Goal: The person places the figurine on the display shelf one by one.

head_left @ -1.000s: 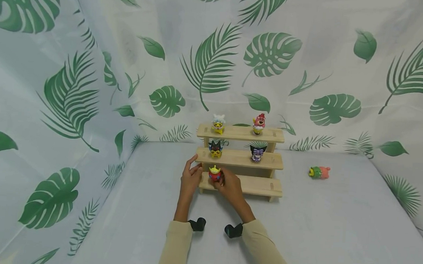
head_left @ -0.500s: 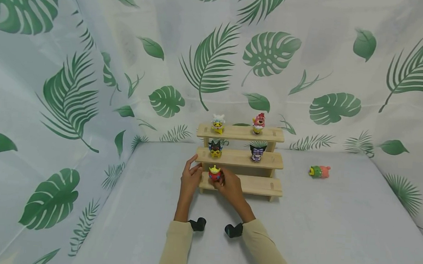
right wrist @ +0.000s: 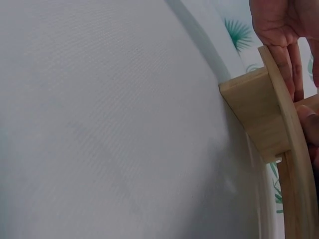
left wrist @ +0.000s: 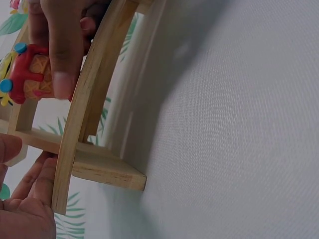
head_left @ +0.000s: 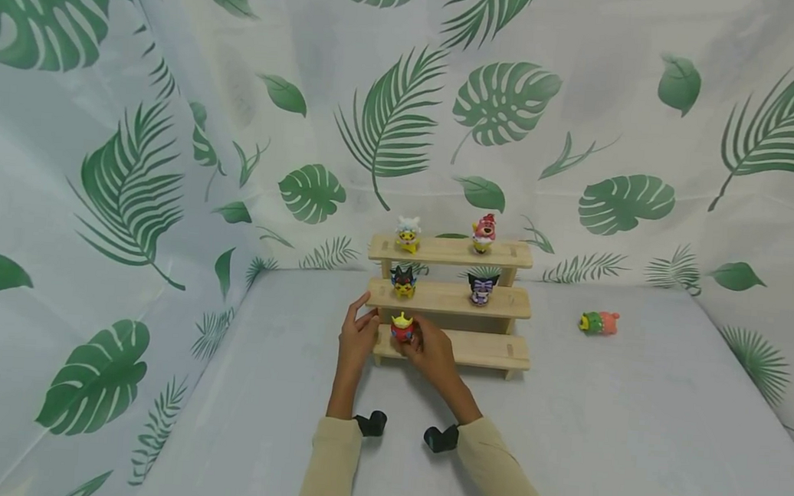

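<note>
A small figurine [head_left: 401,328] with a red body and a yellow crown-like top is at the left end of the bottom shelf on a three-tier wooden stand [head_left: 487,349]. My right hand [head_left: 435,352] pinches it from the right. In the left wrist view the figurine [left wrist: 37,74] shows blue knobs and an orange waffle pattern, with its base close to the board. My left hand [head_left: 358,333] rests its fingers against the stand's left end, the index finger reaching up to the middle shelf. The right wrist view shows the left fingers [right wrist: 284,64] lying along the shelf end.
On the top shelf stand a white-hooded figurine [head_left: 408,235] and a pink bear figurine [head_left: 484,234]. The middle shelf bears a black-eared figurine [head_left: 404,282] and a black-and-purple one [head_left: 482,290]. A green-and-pink figurine [head_left: 599,323] lies on the table to the right.
Both hands stay almost in place. The right wrist has shifted very slightly down and to the right, while the figurine remains pinched at the same spot.
</note>
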Tool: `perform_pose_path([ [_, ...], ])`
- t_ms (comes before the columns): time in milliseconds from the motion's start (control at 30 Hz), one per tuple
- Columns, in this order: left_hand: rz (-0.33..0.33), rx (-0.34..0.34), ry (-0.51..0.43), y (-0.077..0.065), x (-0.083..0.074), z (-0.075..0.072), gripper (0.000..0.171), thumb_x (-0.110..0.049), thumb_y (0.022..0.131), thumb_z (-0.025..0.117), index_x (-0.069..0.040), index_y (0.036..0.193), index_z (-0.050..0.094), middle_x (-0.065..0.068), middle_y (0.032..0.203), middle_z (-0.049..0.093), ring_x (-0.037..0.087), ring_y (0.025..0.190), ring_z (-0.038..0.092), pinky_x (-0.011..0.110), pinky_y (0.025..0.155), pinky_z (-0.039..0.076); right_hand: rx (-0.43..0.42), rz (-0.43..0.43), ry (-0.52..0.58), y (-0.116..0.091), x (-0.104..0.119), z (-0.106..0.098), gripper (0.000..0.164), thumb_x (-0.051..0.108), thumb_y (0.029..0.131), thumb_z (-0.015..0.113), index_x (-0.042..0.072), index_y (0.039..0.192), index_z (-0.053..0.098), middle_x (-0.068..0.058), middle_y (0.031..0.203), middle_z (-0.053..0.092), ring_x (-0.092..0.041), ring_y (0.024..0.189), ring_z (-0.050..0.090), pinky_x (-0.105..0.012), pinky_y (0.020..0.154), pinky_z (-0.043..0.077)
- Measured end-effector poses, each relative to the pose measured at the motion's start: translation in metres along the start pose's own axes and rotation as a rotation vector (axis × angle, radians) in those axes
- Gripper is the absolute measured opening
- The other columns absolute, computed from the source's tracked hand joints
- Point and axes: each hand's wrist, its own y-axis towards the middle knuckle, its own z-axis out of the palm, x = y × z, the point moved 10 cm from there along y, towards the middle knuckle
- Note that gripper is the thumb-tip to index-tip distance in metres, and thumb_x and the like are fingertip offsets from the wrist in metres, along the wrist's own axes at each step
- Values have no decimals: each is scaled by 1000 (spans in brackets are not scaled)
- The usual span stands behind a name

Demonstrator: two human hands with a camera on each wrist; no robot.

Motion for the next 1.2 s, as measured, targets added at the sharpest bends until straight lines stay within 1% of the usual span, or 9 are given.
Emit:
perform_pose_path([
  [167,1,-9,27,-2,-1,-1,49,-19,99,57,-36,143,45,9,130,65,23,119,62,37,89,50,-36,19,146,-13,1,-17,69,0,73,83,-8,133,50,-25,108,63,-15,67,60,-22,57,49],
  [267,12,-9,26,0,-4,-1,49,-19,99,57,-38,143,46,8,129,65,22,118,62,35,87,50,-81,18,222,-23,-3,-33,68,-3,77,79,-8,136,47,-29,113,59,-19,70,63,-21,60,51],
  [500,2,1,30,1,-3,0,48,-21,99,57,-39,143,45,7,129,65,22,117,63,29,78,49,-329,10,309,-56,-33,-95,41,-10,83,69,-13,122,56,-28,92,62,-27,54,62,-17,49,47],
  [633,0,0,27,1,-1,0,49,-20,99,57,-39,143,45,7,129,66,21,117,63,28,79,50,-537,215,296,-78,-69,-144,26,-5,89,64,-11,114,60,-14,86,61,-15,51,62,-15,46,46],
  [767,5,-9,27,0,-1,-2,49,-20,99,57,-38,142,46,7,128,66,21,116,63,30,81,50,-673,506,179,-102,-112,-186,31,15,96,62,1,123,57,6,93,52,2,56,57,-10,50,44],
  [867,-2,-10,27,0,-1,-2,48,-20,99,57,-38,142,46,7,128,66,21,116,63,31,82,50,-680,732,162,-119,-144,-206,45,24,98,57,9,139,42,6,110,44,9,61,56,-9,55,46],
  [1000,-10,-5,33,0,0,-1,49,-20,99,57,-39,142,46,5,128,66,20,116,63,32,85,50,-635,962,323,-134,-174,-217,69,27,99,54,20,152,11,-8,144,26,11,68,59,-9,65,51],
  [1100,-3,-5,34,0,-1,-2,48,-20,99,57,-38,142,46,6,128,66,21,116,63,33,86,50,-610,1029,459,-134,-185,-222,78,30,99,54,27,154,-2,-10,162,4,9,74,61,-12,72,52],
  [1200,4,-7,33,0,-1,-2,48,-19,99,57,-37,143,46,7,128,66,22,117,63,34,85,50,-613,1037,585,-128,-194,-225,82,31,99,55,33,154,-6,2,165,-7,5,82,65,-16,76,53],
])
